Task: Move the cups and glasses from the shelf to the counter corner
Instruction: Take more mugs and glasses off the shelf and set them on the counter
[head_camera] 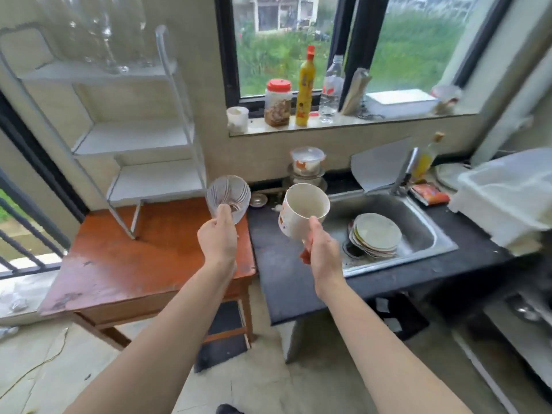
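Above the seam where the worn reddish wooden table (134, 255) meets the dark stone counter (286, 264), both pieces are held in the air, just apart from each other and short of the back counter corner. The left hand (217, 240) pinches the clear ribbed glass cup (228, 192) at its near wall, thumb on top and the other fingers hidden beneath. The right hand (324, 252) grips the white ceramic mug with an orange print (303, 210) low down, thumb pressed to its side; I cannot tell how the remaining fingers lie. Both vessels are tilted with their mouths toward the camera. The glass cup looks thin, light, smooth and brittle, so a hold round the body would likely be safer than a rim pinch. The mug seems heavier and stiff, best carried by its handle or base. On the top tier of the white metal shelf (134, 138) stand tall clear stemmed glasses (110, 34), probably top-heavy and best taken by the bowl or stem, one at a time.
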Action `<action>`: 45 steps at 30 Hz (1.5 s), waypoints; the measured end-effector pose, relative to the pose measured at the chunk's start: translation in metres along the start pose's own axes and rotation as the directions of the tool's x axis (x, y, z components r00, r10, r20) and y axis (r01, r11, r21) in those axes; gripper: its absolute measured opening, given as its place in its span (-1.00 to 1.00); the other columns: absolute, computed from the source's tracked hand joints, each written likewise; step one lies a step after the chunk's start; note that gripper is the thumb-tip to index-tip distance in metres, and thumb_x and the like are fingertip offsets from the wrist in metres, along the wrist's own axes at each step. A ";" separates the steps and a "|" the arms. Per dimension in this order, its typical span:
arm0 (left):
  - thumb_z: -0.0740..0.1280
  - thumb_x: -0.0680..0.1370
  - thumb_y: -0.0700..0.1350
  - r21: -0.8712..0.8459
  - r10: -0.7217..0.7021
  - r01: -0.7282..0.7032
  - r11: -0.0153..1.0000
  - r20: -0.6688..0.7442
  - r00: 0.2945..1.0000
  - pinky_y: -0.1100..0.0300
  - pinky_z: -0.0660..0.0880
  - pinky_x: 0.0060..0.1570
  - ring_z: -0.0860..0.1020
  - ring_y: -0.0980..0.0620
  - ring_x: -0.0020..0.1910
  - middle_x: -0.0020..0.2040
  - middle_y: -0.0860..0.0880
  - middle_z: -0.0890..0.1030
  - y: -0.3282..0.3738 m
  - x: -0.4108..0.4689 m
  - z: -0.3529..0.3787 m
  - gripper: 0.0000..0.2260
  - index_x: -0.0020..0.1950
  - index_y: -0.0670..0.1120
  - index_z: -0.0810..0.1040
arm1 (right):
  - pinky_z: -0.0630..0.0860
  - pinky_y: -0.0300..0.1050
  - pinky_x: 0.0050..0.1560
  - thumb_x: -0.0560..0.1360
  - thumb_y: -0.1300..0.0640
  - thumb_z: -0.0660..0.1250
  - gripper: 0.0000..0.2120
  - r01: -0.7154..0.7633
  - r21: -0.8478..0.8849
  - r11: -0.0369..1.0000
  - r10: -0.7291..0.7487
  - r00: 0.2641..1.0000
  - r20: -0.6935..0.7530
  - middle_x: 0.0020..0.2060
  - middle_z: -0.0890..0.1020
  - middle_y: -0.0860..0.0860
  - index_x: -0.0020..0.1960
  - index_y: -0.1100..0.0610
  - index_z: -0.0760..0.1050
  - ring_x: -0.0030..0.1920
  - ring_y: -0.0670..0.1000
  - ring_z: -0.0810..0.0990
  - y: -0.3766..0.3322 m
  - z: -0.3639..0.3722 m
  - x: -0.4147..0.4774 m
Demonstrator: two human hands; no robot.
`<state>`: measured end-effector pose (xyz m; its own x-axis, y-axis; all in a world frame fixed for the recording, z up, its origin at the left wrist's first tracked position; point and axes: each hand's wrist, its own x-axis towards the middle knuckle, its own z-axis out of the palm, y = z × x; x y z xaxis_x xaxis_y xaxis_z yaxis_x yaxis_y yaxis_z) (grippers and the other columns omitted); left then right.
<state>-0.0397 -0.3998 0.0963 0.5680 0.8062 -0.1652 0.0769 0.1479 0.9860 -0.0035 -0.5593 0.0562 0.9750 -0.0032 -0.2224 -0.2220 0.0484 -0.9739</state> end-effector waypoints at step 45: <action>0.17 0.59 0.11 0.234 -0.344 -0.375 0.897 0.902 -0.260 0.13 0.15 -0.37 0.16 0.07 -0.45 -0.41 0.01 0.22 -0.173 -1.028 0.539 -0.67 -0.21 -0.10 0.27 | 0.40 -0.04 -0.26 0.38 -0.29 0.27 -0.53 0.266 0.260 0.928 0.294 -0.096 -0.951 -0.45 0.45 -0.02 -0.26 0.16 0.46 -0.43 -0.01 0.42 -0.007 -1.044 -0.343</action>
<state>-0.1950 -1.5629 0.1078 0.5654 -0.7770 -0.2768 0.0478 -0.3042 0.9514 -0.3506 -1.6015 0.0912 -0.1720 -0.9355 -0.3088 0.0570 0.3035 -0.9511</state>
